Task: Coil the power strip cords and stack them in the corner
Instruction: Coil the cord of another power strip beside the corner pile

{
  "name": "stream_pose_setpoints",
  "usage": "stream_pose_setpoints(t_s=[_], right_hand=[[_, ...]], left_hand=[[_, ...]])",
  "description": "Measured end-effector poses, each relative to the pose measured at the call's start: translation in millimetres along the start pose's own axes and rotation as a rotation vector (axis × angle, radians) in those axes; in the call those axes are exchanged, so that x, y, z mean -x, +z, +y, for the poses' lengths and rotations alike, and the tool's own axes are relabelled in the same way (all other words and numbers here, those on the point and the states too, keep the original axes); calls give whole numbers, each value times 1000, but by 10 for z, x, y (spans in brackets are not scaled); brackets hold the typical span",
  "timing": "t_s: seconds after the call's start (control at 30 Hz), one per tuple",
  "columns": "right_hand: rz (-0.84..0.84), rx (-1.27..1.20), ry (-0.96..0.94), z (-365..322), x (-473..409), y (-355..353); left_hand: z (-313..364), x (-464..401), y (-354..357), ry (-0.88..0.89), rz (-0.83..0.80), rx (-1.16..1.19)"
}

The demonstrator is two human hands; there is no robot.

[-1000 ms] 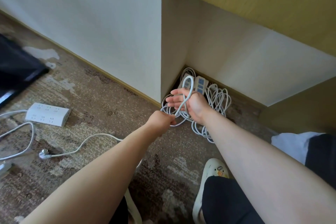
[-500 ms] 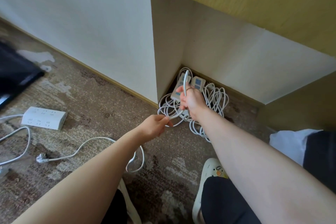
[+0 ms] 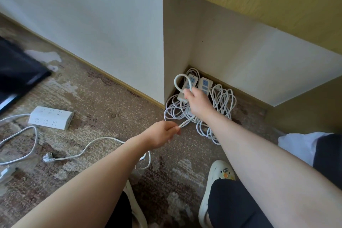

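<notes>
Two white power strips (image 3: 198, 85) with blue sockets lie in the wall corner on a heap of coiled white cords (image 3: 222, 105). My right hand (image 3: 198, 103) is over that heap, closed around a loop of white cord (image 3: 178, 81) that stands up above its fingers. My left hand (image 3: 162, 134) pinches the same cord a little nearer to me. From there the cord (image 3: 103, 139) trails left across the carpet to its plug (image 3: 48, 158). Another white power strip (image 3: 50, 117) lies on the carpet at the left, its own cord (image 3: 26, 131) looping beside it.
A white wall corner juts out just left of the heap, with a yellow panel above. A black flat object (image 3: 16, 74) lies at the far left. My slippered foot (image 3: 218, 177) and knees are at the bottom right on the patterned carpet.
My right hand closed around the cord loop and shifted toward the corner. My left hand slid back along the cord, and the loose cord drew in into a bend by my left arm.
</notes>
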State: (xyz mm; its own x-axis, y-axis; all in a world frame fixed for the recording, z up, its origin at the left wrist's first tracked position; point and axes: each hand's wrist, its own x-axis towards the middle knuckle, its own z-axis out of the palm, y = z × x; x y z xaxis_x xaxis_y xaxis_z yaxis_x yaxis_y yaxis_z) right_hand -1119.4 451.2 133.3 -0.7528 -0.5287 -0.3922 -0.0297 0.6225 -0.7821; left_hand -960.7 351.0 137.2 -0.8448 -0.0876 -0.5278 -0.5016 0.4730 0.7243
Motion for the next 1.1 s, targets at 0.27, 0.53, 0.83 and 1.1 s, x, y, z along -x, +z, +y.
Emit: stream_pose_setpoints(t_s=[0.27,0.53,0.83,1.1], right_hand=[[76,-378,69,124,-149,-274],[101,-391,57,22,-172,-162],[289,-352,49,246,-242,-467],[265,-216,-46,180,-248,-424]], left_hand=[[-550,229,-450,-140,168,179],[-328,59,-33,-38,64,-293],[-873,348,-477,-177,71,-7],[-952,449,-739,-223,237,-109]])
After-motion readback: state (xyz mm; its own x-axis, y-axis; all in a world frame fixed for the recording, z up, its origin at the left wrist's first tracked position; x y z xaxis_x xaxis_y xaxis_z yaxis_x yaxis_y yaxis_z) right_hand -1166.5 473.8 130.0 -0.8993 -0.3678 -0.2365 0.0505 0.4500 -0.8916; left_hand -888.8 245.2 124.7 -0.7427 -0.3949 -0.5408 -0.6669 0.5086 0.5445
